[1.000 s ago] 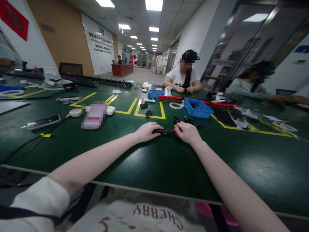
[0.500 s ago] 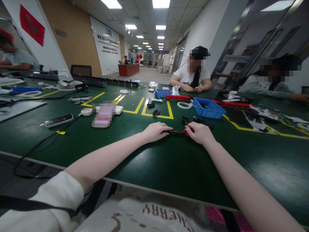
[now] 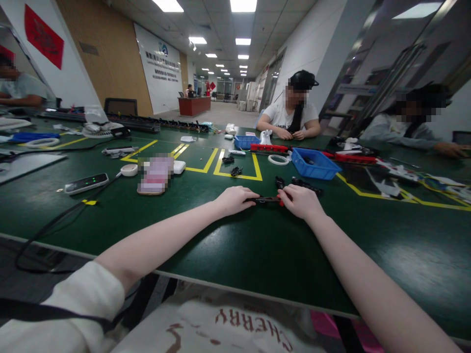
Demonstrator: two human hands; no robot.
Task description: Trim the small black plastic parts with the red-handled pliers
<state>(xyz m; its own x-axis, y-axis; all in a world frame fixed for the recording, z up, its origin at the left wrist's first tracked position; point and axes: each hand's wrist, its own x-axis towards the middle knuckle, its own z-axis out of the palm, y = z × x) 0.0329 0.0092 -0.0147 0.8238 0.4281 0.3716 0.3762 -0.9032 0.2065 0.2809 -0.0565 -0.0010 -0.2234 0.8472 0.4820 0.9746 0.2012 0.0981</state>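
My right hand (image 3: pixel 300 200) is closed around red-handled pliers (image 3: pixel 271 199), whose narrow metal jaws point left. At the tip of those jaws, my left hand (image 3: pixel 235 200) pinches a small black part (image 3: pixel 258 199), mostly hidden by the fingers. Both hands are low over the green table, a short way apart. Just beyond my right hand lie dark pieces (image 3: pixel 308 186) and another black piece (image 3: pixel 280 182).
A blue bin (image 3: pixel 315 164) stands past my right hand, beside a white ring (image 3: pixel 278 160). Small black parts (image 3: pixel 236 171) lie inside yellow tape marks. To the left are a phone (image 3: pixel 154 176) and a cabled device (image 3: pixel 87 183). A co-worker (image 3: pixel 294 115) sits opposite.
The whole view has shifted slightly. My hands keep nearly the same pose, with the pliers still at the small black part.
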